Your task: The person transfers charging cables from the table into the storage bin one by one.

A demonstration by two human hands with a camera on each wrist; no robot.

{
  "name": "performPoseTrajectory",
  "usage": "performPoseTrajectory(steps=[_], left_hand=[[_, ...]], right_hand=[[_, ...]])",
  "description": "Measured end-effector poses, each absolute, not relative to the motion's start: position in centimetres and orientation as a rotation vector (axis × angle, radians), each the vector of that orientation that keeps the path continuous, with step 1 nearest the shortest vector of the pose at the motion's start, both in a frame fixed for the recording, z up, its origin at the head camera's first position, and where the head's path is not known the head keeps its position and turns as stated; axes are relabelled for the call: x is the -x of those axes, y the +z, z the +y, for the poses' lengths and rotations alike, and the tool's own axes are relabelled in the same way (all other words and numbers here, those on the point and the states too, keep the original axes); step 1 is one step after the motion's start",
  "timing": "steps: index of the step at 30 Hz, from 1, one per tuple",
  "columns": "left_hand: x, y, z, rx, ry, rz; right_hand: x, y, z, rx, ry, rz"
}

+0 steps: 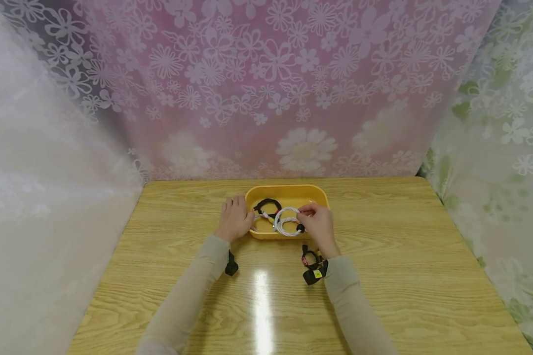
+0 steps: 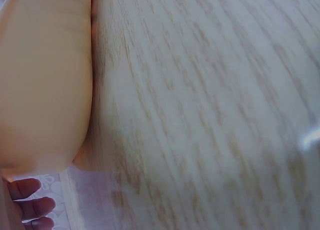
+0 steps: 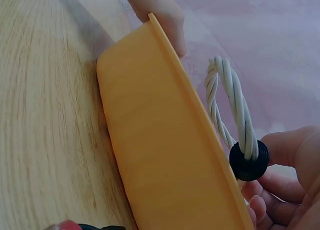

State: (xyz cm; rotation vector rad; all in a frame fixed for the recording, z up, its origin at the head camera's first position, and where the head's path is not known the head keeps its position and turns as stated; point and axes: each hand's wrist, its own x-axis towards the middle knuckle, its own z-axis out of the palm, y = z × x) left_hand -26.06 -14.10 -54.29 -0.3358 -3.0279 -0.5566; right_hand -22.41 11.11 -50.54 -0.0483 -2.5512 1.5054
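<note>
against the flower-printed pink cloth backdrop (image 1: 302,98) i see a wood-grain table (image 1: 395,222), and on it, near the back edge, a shallow yellow rounded-rectangle tub (image 1: 288,187). the person's left hand (image 1: 234,217) is at the tub's left end, the right hand (image 1: 320,222) over its right front part. between them is a white twisted-cord coil (image 3: 239,103) with a round black ribbed collar (image 3: 248,160); part of the coil stands above the rim. in the tub behind it is a black looped cable (image 1: 268,200), and on the table, near the right wrist, a smaller black cable loop with a red tag (image 1: 311,266).

to handle the white coil well, i'd keep a light pinch near the collar so the turns stay together, let the other hand steady the tub, and mind the loops catching on the rim or the black cable.

the right hand reaches in from the front, wrist over the table, thumb and fingertips pinching the coil beside the collar. the left hand's fingers look extended away from the person, thumb at the rim, touching rather than clamped.
</note>
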Motion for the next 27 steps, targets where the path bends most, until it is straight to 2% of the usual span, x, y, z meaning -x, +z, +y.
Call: performPoseTrajectory(steps=[27], left_hand=[[25.9,-54.1,-14.0,0.337,-0.54,-3.029]], right_hand=[[27.4,-52.3,10.9,0.238,1.456,-2.697]])
